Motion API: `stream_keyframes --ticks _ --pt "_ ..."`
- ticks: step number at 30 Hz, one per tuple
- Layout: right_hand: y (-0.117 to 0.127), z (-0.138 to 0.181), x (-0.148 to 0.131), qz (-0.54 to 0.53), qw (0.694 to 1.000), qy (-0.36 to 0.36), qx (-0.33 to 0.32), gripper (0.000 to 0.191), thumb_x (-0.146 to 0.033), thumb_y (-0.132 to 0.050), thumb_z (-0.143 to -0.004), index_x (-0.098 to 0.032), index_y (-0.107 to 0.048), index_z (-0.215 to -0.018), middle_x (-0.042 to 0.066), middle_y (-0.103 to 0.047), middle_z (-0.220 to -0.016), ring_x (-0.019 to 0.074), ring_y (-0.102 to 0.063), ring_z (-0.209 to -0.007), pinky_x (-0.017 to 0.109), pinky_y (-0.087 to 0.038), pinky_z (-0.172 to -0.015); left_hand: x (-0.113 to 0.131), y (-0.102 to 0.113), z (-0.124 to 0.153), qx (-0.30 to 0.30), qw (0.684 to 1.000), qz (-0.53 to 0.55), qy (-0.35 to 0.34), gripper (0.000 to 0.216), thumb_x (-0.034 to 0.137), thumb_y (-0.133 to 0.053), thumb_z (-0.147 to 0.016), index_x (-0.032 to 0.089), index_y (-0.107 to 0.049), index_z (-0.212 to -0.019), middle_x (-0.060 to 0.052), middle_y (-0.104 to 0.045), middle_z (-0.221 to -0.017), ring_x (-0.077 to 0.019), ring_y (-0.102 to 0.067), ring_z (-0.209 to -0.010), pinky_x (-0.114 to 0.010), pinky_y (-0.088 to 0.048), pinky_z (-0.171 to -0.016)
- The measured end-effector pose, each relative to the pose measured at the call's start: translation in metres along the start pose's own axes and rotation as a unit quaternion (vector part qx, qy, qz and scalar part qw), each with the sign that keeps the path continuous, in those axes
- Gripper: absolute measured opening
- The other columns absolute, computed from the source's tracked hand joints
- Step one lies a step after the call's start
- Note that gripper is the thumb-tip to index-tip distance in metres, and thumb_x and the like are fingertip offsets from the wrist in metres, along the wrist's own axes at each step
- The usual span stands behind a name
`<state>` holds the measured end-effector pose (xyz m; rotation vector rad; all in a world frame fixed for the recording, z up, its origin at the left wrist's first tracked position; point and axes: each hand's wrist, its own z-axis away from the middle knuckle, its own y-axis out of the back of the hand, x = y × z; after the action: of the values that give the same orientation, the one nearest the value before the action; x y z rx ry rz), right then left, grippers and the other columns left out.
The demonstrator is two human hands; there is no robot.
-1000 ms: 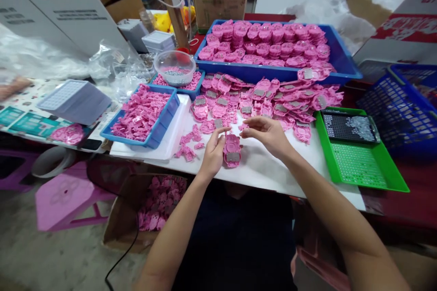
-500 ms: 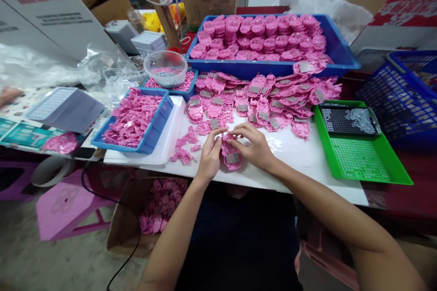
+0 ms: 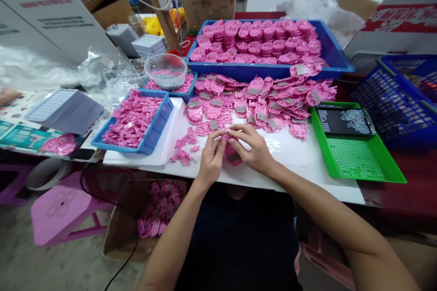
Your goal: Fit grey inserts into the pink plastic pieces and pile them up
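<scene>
Between my two hands, at the front of the white work surface, is a pink plastic casing (image 3: 233,156), partly covered by my fingers. My left hand (image 3: 212,153) is closed on its left side, thumb and fingertips at the top end. From the right, my right hand (image 3: 253,149) pinches the same casing, fingertips meeting those of the left. Any small part under the fingertips is hidden. Left of my hands lie several small loose pink pieces (image 3: 183,156). Just beyond is a heap of pink casings with grey metal plates (image 3: 261,109).
Behind the heap stands a blue tray (image 3: 218,70) of stacked pink casings. To the left are a blue bin (image 3: 145,144) of pink pieces and a clear tub (image 3: 167,65) holding small metal parts. A green tray (image 3: 392,170) with a black perforated plate (image 3: 336,120) sits right.
The casing has tilted in my hands, and its metal plate no longer shows. My right fingers have closed in toward the left ones. The view has shifted slightly.
</scene>
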<state>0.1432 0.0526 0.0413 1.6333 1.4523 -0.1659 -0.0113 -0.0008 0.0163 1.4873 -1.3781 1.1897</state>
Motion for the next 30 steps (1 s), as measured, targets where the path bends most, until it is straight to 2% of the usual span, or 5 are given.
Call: stream_keyframes --ticks 6,10,16,23,30 --pt "0.002 -0.003 -0.006 -0.052 0.999 -0.002 -0.007 0.016 -0.025 -0.054 -0.101 -0.021 -0.066 -0.111 0.013 -0.069 -0.121 0.0241 -0.064 -0.117 0.046 -0.052 -0.103 -0.005 -0.004 0.004 0.006 1.0 -0.003 -0.012 0.041 0.04 -0.052 -0.101 0.025 -0.046 -0.138 -0.01 -0.07 -0.116 -0.018 -0.072 -0.099 -0.031 -0.059 -0.083" --pt "0.002 -0.003 -0.008 -0.046 0.998 0.03 -0.005 0.014 -0.022 -0.05 -0.102 -0.022 -0.058 -0.113 0.013 -0.067 -0.117 0.0245 -0.062 -0.114 0.046 -0.053 -0.098 -0.007 -0.003 0.001 0.082 0.981 -0.093 -0.147 0.02 0.031 -0.064 -0.095 0.02 -0.067 -0.112 -0.008 -0.074 -0.108 -0.0195 -0.072 -0.102 -0.035 -0.06 -0.09" --pt "-0.008 0.004 -0.011 0.0 0.997 0.079 0.005 0.019 -0.016 -0.039 -0.103 -0.02 -0.051 -0.118 0.014 -0.059 -0.11 0.0254 -0.057 -0.109 0.045 -0.052 -0.093 -0.003 -0.001 0.0 0.135 0.924 -0.221 -0.28 0.012 0.018 -0.066 -0.093 0.02 -0.072 -0.104 -0.006 -0.075 -0.1 -0.0194 -0.072 -0.099 -0.039 -0.06 -0.09" --pt "-0.016 0.005 -0.012 -0.028 0.999 0.042 0.003 0.019 -0.022 -0.034 -0.106 -0.019 -0.052 -0.112 0.011 -0.057 -0.103 0.0217 -0.058 -0.096 0.039 -0.053 -0.083 -0.007 0.0 0.002 0.135 0.941 -0.162 -0.265 0.007 0.015 -0.067 -0.091 0.018 -0.07 -0.097 -0.004 -0.068 -0.089 -0.0157 -0.068 -0.085 -0.031 -0.057 -0.076" --pt "0.008 -0.003 -0.01 -0.14 0.987 -0.056 -0.058 0.024 -0.032 -0.051 -0.103 -0.021 -0.06 -0.123 0.008 -0.068 -0.108 0.0174 -0.068 -0.092 0.033 -0.056 -0.083 -0.007 0.003 -0.002 0.157 0.964 -0.086 -0.196 0.009 0.021 -0.068 -0.092 0.019 -0.072 -0.1 -0.004 -0.068 -0.094 -0.015 -0.067 -0.092 -0.029 -0.056 -0.082"
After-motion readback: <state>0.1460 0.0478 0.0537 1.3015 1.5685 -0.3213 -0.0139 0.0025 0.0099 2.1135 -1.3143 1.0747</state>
